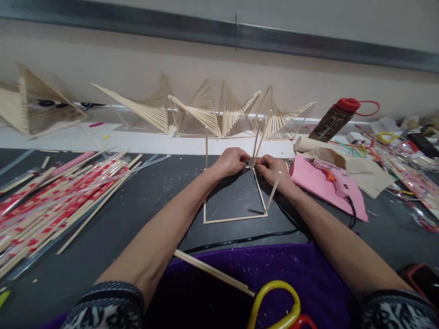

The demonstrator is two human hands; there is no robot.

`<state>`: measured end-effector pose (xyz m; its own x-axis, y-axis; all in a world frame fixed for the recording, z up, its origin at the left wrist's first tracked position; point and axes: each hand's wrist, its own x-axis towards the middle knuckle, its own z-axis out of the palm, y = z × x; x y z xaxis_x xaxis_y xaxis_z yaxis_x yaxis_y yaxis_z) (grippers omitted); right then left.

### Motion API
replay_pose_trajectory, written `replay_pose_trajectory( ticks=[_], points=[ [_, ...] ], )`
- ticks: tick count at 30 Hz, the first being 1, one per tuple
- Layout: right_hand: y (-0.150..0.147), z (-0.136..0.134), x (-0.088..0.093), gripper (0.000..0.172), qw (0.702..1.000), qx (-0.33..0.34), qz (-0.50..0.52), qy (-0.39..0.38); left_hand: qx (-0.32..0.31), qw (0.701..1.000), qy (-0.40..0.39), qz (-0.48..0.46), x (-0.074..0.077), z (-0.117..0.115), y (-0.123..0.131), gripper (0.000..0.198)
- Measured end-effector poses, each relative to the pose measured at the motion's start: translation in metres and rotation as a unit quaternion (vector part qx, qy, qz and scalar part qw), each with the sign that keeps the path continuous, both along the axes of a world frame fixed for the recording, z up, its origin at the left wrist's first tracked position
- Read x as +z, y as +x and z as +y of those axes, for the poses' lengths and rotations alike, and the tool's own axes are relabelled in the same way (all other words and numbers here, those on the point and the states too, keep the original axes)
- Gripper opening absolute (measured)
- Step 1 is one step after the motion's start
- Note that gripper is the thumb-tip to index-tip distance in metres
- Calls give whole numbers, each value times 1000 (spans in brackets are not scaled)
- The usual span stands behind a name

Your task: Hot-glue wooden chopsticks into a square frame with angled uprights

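A square frame of thin wooden sticks lies flat on the dark tabletop. Upright sticks rise from its corners: one at the back left, a slanted one at the front right, and two meeting at the back right corner. My left hand is closed, its fingertips pinching the frame's back edge close to that corner. From the other side, my right hand pinches at the foot of the two sticks. The exact contact under the fingertips is partly hidden.
Finished twisted stick models line the wall. Bundled sticks in red-and-white wrapping lie left. To the right are a pink glue gun on pink foam and a tilted bottle. Yellow-handled scissors rest on purple cloth.
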<state>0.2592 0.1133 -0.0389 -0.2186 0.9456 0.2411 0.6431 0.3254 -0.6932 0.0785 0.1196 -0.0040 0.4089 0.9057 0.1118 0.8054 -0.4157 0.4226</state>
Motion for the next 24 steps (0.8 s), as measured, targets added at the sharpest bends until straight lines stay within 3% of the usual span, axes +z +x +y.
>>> replay_pose_trajectory(
  ticks=[5,11,19,24],
  points=[
    [2,0,0,14,1000,5,13,4,51,998,22,-4,-4,-2,2,33],
    [2,-5,7,17,997,2,-72,28,85,995,46,32,-5,-5,5,32],
    [3,-5,7,19,995,-1,-92,30,63,996,50,34,-7,-9,3,35],
    [3,-5,7,18,994,0,-104,30,121,992,44,10,-3,-14,0,33]
  ],
)
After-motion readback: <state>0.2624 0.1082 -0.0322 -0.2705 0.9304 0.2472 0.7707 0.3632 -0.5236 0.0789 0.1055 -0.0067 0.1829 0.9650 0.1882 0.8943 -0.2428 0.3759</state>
